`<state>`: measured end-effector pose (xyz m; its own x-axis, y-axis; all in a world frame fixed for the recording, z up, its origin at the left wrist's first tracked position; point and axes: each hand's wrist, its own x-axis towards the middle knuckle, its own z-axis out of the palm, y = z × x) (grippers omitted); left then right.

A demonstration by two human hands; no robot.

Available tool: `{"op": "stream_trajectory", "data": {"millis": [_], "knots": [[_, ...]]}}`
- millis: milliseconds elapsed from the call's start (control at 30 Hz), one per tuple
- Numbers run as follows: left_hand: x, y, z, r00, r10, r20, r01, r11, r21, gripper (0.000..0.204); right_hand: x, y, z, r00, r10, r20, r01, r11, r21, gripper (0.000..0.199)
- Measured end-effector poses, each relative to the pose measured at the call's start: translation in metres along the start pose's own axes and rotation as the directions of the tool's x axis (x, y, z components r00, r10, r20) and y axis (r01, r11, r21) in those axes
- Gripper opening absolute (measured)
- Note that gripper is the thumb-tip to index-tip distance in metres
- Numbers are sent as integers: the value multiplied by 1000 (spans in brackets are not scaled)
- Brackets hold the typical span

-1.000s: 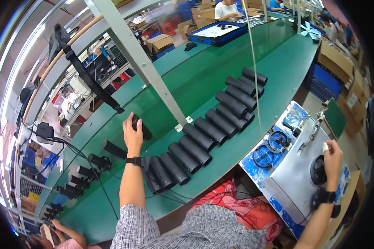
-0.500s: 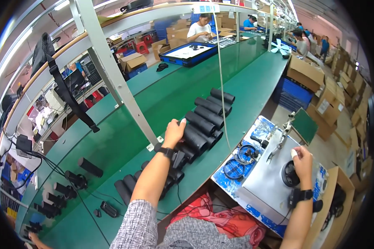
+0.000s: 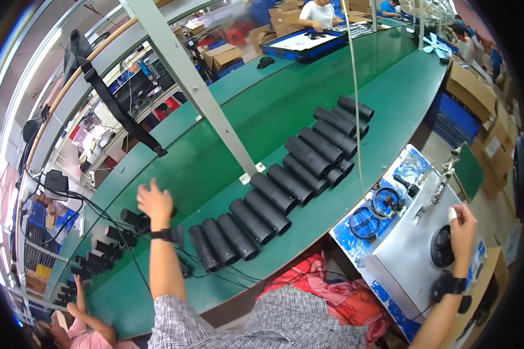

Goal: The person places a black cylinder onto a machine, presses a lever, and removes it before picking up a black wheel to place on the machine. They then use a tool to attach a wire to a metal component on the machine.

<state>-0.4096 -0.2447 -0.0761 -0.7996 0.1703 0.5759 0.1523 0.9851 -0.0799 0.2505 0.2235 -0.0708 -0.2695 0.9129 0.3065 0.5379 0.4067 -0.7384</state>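
Observation:
My left hand (image 3: 155, 202) is stretched over the green conveyor belt, its fingers spread and nothing in them. Beside it on the belt is a short black cylinder (image 3: 133, 220), partly hidden by the hand. To the right, black tubes (image 3: 272, 192) lie side by side in a long slanting row, some stacked on others. My right hand (image 3: 463, 230) hovers by a silver metal box (image 3: 399, 247), next to a round black wheel-like part (image 3: 442, 245) on it. Its fingers are curled together, with white at one fingertip; whether they hold anything is hidden.
A grey metal post (image 3: 198, 93) rises from the bench edge, and a white cable (image 3: 355, 99) hangs before the tubes. Black rings (image 3: 364, 223) lie on the blue-and-white stand. At lower left a co-worker in pink (image 3: 90, 334) reaches to the belt. A blue tray (image 3: 303, 52) stands farther off.
My left hand has left the tubes and moved left over the belt, its fingers now spread. The view has shifted. My right hand stays by the metal box.

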Motion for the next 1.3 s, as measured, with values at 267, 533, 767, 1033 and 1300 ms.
{"op": "stream_trajectory", "data": {"millis": [267,533,767,1033,1300], "knots": [[34,-137,96,994,113,15,-83,808,-583,70,-2,-13,15,997,-71,-4,71,997,25,9],[-24,75,-36,959,194,206,145,289,-946,54,-10,-15,5,993,-75,-86,71,996,-50,11],[-56,254,-24,761,474,442,295,355,-887,53,-12,-28,4,994,-79,-72,70,992,-109,16],[-70,291,13,862,429,-272,-469,467,-750,35,-10,-14,4,988,-111,-109,101,990,-99,17],[-213,333,-199,227,892,-391,-314,-313,-897,6,-14,-34,-12,1000,-13,10,15,977,-213,22]]}}
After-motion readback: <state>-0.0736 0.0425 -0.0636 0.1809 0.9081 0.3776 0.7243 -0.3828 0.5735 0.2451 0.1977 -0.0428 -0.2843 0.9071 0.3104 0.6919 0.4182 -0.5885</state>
